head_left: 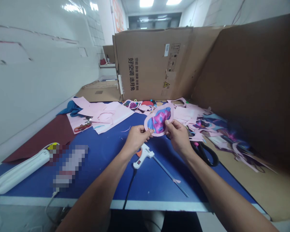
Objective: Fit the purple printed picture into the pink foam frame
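Observation:
Between both hands, above the middle of the table, is a rounded pink-bordered patch (159, 120) with a blue and magenta pattern. My left hand (138, 137) pinches its lower left edge between thumb and fingers. The right edge is gripped by my right hand (177, 132), thumb on the front face. Just below the hands lies a white hot glue gun (144, 154), with a long thin glue stick (169, 174) reaching down to the right from its back. Black-handled scissors (209, 154) lie beside my right forearm, partly hidden by it.
Pink sheets with cut-outs (111, 112) lie at the back left, near dark red material (48, 138). Scraps (183, 114) pile up at the back right. Cardboard walls (154, 64) enclose the back and right. A white device (24, 170) and a blurred-out item (71, 166) lie left.

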`<state>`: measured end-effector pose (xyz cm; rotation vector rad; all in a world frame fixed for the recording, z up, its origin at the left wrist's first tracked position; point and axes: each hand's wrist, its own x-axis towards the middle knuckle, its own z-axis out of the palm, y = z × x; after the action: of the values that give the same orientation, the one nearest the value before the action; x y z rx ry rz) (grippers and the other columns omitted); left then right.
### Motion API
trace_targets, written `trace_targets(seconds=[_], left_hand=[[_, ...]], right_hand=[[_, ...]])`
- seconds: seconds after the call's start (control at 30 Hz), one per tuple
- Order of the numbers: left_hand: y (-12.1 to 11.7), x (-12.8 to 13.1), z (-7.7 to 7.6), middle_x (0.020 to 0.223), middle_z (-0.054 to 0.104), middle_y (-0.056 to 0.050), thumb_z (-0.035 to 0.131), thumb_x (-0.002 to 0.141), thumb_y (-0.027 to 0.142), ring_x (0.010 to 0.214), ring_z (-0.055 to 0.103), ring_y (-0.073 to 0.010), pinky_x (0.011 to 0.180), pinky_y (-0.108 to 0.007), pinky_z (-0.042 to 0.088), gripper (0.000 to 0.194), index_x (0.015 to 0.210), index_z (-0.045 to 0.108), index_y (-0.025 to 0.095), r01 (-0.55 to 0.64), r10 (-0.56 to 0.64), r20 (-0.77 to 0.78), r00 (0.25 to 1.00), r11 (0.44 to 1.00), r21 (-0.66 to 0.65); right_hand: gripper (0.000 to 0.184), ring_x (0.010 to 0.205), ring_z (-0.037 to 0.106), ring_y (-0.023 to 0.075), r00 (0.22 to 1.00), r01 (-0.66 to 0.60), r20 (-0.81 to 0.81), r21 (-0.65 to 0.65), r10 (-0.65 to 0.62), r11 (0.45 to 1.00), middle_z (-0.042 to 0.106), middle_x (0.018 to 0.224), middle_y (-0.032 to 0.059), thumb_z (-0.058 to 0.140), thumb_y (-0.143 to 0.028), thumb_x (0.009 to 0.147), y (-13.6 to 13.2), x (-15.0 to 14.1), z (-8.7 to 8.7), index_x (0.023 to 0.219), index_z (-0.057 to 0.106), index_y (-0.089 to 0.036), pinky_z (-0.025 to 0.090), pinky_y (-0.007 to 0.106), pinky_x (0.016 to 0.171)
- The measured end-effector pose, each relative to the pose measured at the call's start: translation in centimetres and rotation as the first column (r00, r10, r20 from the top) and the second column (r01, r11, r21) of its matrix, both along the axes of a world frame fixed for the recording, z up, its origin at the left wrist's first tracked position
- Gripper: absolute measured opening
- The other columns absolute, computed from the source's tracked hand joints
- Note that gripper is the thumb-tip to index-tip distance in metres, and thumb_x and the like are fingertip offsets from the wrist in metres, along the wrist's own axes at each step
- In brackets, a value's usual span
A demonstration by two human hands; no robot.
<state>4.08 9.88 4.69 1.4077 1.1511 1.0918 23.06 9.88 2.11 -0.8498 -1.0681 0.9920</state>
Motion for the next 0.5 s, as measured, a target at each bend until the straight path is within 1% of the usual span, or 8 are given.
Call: trace_targets(seconds=[0.13, 0.23, 0.33, 0.43, 0.5], left_hand=[[0.07, -0.01, -0.23, 0.073, 0.076, -0.007, 0.084, 0.079, 0.046, 0.062, 0.064, -0.0142, 0.057, -0.025, 0.048, 0.031, 0.077, 0.077, 0.016, 0.006, -0.005, -0.013, 1.000, 1.000, 0.013], [0.13, 0.04, -0.41, 0.072, 0.076, -0.007, 0.084, 0.078, 0.046, 0.060, 0.064, -0.0140, 0.057, -0.025, 0.048, 0.032, 0.076, 0.076, 0.016, 0.007, -0.007, -0.004, 1.000, 1.000, 0.014], [0.16, 0.11, -0.49, 0.072, 0.076, -0.007, 0.084, 0.078, 0.046, 0.059, 0.063, -0.0137, 0.057, -0.024, 0.047, 0.032, 0.077, 0.076, 0.015, 0.009, -0.009, 0.001, 1.000, 1.000, 0.005], [0.18, 0.14, -0.49, 0.072, 0.076, -0.007, 0.084, 0.078, 0.047, 0.060, 0.063, -0.0139, 0.057, -0.025, 0.048, 0.033, 0.077, 0.076, 0.015, 0.009, -0.009, -0.006, 1.000, 1.000, 0.012], [0.19, 0.12, -0.47, 0.072, 0.076, -0.007, 0.084, 0.078, 0.047, 0.060, 0.063, -0.0141, 0.057, -0.025, 0.048, 0.033, 0.077, 0.076, 0.015, 0.008, -0.008, -0.008, 1.000, 1.000, 0.017]], right_hand=[[0.031, 0.060, 0.047, 0.0119, 1.000, -0.005, 0.009, 0.000, 0.005, 1.000, 0.057, 0.067, -0.0035, 0.082, -0.050, 0.089, -0.04, 0.11, -0.06, 0.076, 0.071, -0.024, 0.042, 0.025, 0.059], [0.031, 0.060, 0.047, 0.0121, 1.000, -0.008, -0.003, -0.023, 0.008, 1.000, 0.058, 0.068, -0.0035, 0.085, -0.050, 0.086, -0.18, -0.02, 0.19, 0.078, 0.071, -0.024, 0.042, 0.025, 0.058], [0.034, 0.057, 0.044, 0.0119, 1.000, 0.007, 0.016, -0.032, -0.006, 0.999, 0.057, 0.065, -0.0037, 0.087, -0.052, 0.083, -0.34, -0.15, 0.53, 0.076, 0.069, -0.023, 0.040, 0.026, 0.055], [0.037, 0.054, 0.041, 0.0116, 0.999, 0.010, 0.033, -0.033, -0.009, 0.999, 0.056, 0.062, -0.0039, 0.087, -0.053, 0.082, -0.40, -0.17, 0.66, 0.073, 0.068, -0.023, 0.038, 0.026, 0.054], [0.036, 0.055, 0.042, 0.0116, 1.000, -0.003, 0.023, -0.034, 0.003, 0.999, 0.056, 0.063, -0.0039, 0.087, -0.053, 0.082, -0.36, -0.15, 0.59, 0.075, 0.069, -0.022, 0.038, 0.026, 0.054]])
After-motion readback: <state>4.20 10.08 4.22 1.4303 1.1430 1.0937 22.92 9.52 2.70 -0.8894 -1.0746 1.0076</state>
